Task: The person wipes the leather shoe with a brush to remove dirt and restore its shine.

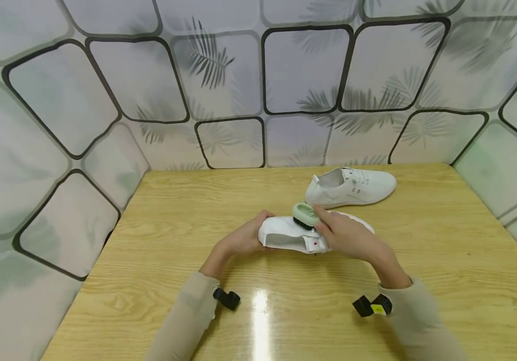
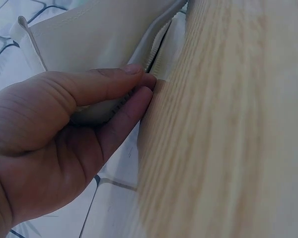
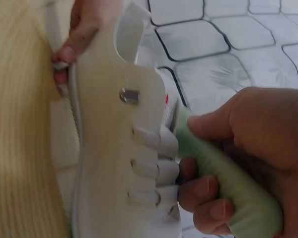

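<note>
A white lace-up shoe (image 1: 281, 226) is held tilted above the table, its opening toward me. At its heel end, my left hand (image 1: 247, 234) grips the sole edge; the left wrist view shows thumb and fingers (image 2: 124, 119) pinching it. My right hand (image 1: 350, 234) grips a pale green brush (image 1: 304, 212) with dark bristles, which meet the far side of the shoe's upper. In the right wrist view, the fingers curl round the green brush (image 3: 228, 183) beside the shoe's laces (image 3: 146, 168). The right hand hides the toe part in the head view.
A second white shoe (image 1: 362, 188) lies behind on the wooden table (image 1: 159, 215), its toe pointing right. Patterned walls (image 1: 227, 95) stand along the table's back and sides. Black wrist devices (image 1: 227, 299) sit on both sleeves.
</note>
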Demonstrator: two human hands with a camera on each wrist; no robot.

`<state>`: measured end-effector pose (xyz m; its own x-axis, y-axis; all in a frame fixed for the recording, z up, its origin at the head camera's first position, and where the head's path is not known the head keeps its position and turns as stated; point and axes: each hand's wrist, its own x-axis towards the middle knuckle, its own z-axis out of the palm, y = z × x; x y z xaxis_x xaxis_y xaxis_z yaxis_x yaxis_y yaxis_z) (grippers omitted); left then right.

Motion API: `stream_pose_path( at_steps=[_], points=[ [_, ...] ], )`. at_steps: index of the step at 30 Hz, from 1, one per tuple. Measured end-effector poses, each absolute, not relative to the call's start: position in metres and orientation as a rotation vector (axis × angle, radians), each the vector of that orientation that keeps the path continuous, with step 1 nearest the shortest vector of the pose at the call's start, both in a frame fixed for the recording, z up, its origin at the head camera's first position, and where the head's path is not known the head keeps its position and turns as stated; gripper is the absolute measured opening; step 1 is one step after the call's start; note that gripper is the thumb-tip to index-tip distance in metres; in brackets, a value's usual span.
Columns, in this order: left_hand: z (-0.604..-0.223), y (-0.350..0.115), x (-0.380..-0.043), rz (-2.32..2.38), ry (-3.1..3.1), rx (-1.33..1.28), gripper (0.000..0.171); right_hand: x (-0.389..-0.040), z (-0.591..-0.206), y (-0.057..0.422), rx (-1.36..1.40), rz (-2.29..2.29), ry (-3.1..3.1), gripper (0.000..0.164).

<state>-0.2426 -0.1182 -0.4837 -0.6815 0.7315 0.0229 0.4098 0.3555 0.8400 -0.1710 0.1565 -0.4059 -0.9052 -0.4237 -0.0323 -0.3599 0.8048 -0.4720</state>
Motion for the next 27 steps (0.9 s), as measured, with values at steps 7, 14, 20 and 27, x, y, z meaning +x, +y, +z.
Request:
stream_pose_path(
  at_steps=[7,14,20,27],
  points=[
    [-0.482,-0.116,-0.242,1.249,2.262,0.999,0.074,-0.17,-0.398,0.177,-0.537,-0.712,2.813,0.054],
    [-0.481,-0.116,-0.242,1.263,2.249,0.973,0.074,-0.178,-0.411,0.176,-0.786,-0.603,2.919,0.048],
    [-0.482,-0.117,-0.243,1.28,2.267,0.982,0.073,-0.188,-0.416,0.151,-0.98,-0.571,2.955,0.047],
    [-0.484,-0.117,-0.244,1.265,2.259,0.988,0.074,-0.19,-0.409,0.2,-0.944,-0.809,2.797,0.049]
  ],
)
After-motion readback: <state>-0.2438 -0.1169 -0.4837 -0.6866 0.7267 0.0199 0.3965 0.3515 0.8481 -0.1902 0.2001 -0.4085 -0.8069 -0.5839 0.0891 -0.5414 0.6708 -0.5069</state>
